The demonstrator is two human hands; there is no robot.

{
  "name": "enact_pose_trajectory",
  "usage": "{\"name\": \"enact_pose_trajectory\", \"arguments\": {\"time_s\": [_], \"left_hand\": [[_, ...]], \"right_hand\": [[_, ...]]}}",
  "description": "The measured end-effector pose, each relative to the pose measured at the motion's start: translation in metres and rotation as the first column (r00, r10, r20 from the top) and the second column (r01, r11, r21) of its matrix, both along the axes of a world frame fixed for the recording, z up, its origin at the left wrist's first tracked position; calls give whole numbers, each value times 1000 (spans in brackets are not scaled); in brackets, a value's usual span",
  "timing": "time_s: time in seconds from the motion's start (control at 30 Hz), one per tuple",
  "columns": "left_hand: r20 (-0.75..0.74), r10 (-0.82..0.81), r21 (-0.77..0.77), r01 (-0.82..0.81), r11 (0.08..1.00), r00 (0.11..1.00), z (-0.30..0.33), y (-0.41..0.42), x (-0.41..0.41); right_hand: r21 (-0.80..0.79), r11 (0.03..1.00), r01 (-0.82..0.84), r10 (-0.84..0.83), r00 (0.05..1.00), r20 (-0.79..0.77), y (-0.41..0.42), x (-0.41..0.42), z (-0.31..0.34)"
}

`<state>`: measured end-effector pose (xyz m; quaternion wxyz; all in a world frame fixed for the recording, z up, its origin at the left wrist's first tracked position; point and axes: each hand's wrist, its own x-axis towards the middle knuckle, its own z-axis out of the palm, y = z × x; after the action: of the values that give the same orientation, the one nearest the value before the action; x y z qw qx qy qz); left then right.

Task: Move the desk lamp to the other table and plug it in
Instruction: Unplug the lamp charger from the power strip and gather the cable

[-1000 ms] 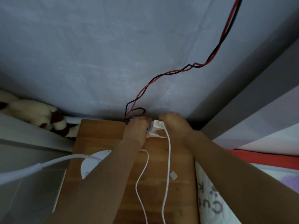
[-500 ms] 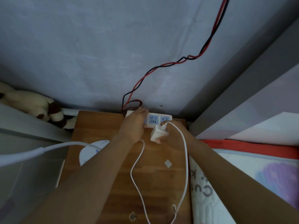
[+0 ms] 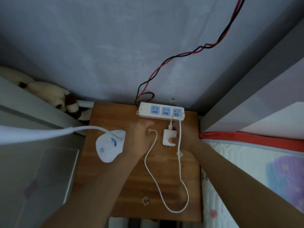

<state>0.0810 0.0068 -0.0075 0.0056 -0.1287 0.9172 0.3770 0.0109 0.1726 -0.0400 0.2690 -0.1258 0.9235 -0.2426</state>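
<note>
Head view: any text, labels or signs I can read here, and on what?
No readable words or numbers.
Lamp base: a power symbol, no text.
Power strip: no legible marking.
Adapter: no print visible.
Bedding, right of the table: dark marks, too blurred to read.

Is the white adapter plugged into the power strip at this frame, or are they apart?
Apart. The head view shows bare wood between the adapter, held by the right hand, and the power strip; its prongs point away.
</note>
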Motion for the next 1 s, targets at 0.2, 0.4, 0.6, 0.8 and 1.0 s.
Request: {"name": "enact_pose_trajectory", "arguments": {"time_s": [0.2, 0.4, 0.6, 0.8, 1.0], "left_hand": [[72, 111, 54, -115, 992, 991, 10, -16, 31], [105, 200, 67, -208, 976, 974, 8, -43, 64], [144, 336, 97, -351, 931, 931, -11, -68, 74], [145, 280, 134, -299, 945, 949, -34, -72, 57], [60, 222, 150, -229, 962, 973, -44, -72, 49]], "right_hand": [[-319, 872, 370, -471, 812, -345, -16, 20, 62], [-389, 916, -97, -82, 904, -419, -85, 52, 110], [62, 932, -358, 363, 924, -123, -116, 56, 35], [283, 863, -418, 485, 842, -236, -124, 44, -10], [265, 836, -480, 543, 793, -276, -130, 32, -16]]}}
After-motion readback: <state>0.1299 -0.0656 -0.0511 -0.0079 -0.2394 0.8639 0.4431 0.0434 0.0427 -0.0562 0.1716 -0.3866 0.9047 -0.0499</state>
